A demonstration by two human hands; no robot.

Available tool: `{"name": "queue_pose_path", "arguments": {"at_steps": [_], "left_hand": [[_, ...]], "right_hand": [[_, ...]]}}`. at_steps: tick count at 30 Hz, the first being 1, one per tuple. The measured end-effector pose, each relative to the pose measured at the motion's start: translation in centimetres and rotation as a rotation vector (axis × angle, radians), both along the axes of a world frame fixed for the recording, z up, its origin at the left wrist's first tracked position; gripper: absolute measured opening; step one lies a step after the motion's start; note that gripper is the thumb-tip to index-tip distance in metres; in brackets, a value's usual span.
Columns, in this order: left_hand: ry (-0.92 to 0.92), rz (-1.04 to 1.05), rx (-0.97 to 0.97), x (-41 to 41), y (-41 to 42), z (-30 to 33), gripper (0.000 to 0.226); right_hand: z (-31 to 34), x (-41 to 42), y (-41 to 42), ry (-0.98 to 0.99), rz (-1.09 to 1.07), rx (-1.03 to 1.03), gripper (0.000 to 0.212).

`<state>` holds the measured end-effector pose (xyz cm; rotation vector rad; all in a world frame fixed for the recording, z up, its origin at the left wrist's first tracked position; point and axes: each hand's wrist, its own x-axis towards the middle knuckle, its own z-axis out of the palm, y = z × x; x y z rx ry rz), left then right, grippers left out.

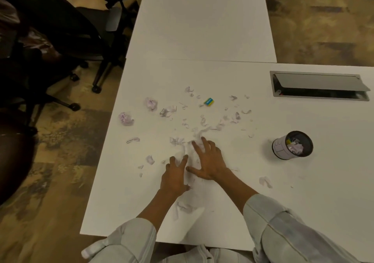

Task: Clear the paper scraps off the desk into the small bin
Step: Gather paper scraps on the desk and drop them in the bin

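Several torn paper scraps point(202, 121) lie scattered over the middle of the white desk point(303, 192). Two crumpled paper balls point(150, 103) point(125, 118) sit toward the desk's left edge. My left hand point(175, 176) and my right hand point(208, 161) rest side by side, palms down and fingers spread, on a patch of scraps point(189, 151) near the front. Neither hand holds anything. The small mesh bin point(292, 147) stands to the right of my hands, with crumpled paper inside it.
A small yellow and blue eraser point(208, 101) lies among the far scraps. A metal cable hatch point(319, 86) with its lid raised is set into the desk at the right. Black office chairs point(60, 40) stand on the floor to the left.
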<state>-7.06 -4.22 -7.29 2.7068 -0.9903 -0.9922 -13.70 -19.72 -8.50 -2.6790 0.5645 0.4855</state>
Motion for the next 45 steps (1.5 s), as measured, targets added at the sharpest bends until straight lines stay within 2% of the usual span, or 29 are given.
{"name": "queue_pose_path", "arguments": {"at_steps": [3,7,11,13,17,20,22,25,30,34,38,42,45], "left_hand": [[-0.067,-0.085,-0.001,-0.5,-0.4,-0.4,0.087],[-0.067,-0.066,-0.124,-1.2,0.1,-1.1,0.054],[-0.082,-0.033,-0.208,-1.3,0.5,-1.3,0.018],[-0.053,0.02,-0.239,-0.9,0.3,-1.2,0.011],[0.014,0.109,-0.324,0.0,-1.0,-0.1,0.016],[0.048,0.139,-0.431,0.3,-3.2,1.5,0.011],[0.064,0.141,-0.508,0.2,-5.1,2.8,0.008],[0.115,0.152,-0.625,-0.6,-8.8,4.8,0.006],[0.277,0.143,-0.768,-4.8,-17.4,8.0,0.007],[0.33,0.011,-0.791,-9.7,-24.3,9.6,0.009],[0.316,-0.112,-0.653,-12.8,-29.9,9.2,0.016],[0.301,-0.254,-0.481,-13.1,-32.2,8.4,0.028],[0.271,-0.328,-0.505,-12.3,-32.2,8.5,0.044]], "right_hand": [[0.1,-0.6,1.5,0.069,0.151,-0.032,0.09],[0.2,-3.2,3.1,0.044,0.158,-0.051,0.064],[0.9,-5.2,3.2,-0.058,0.197,-0.163,0.058],[0.8,-6.0,2.5,-0.131,0.199,-0.216,0.047],[1.0,-6.3,0.5,-0.186,0.077,-0.059,0.025],[1.5,-6.6,-1.4,-0.265,-0.256,0.159,0.018],[3.1,-7.4,-2.9,-0.397,-0.493,0.294,0.017],[6.0,-9.5,-6.0,-0.57,-0.687,0.302,0.015],[10.0,-14.7,-14.4,-0.656,-0.951,0.15,0.011],[11.6,-18.6,-20.0,-0.619,-1.05,0.095,0.009],[12.0,-20.6,-22.7,-0.6,-1.068,0.099,0.009],[11.8,-20.8,-23.9,-0.615,-1.062,0.143,0.01],[11.2,-20.0,-24.2,-0.601,-1.009,0.164,0.008]]}}
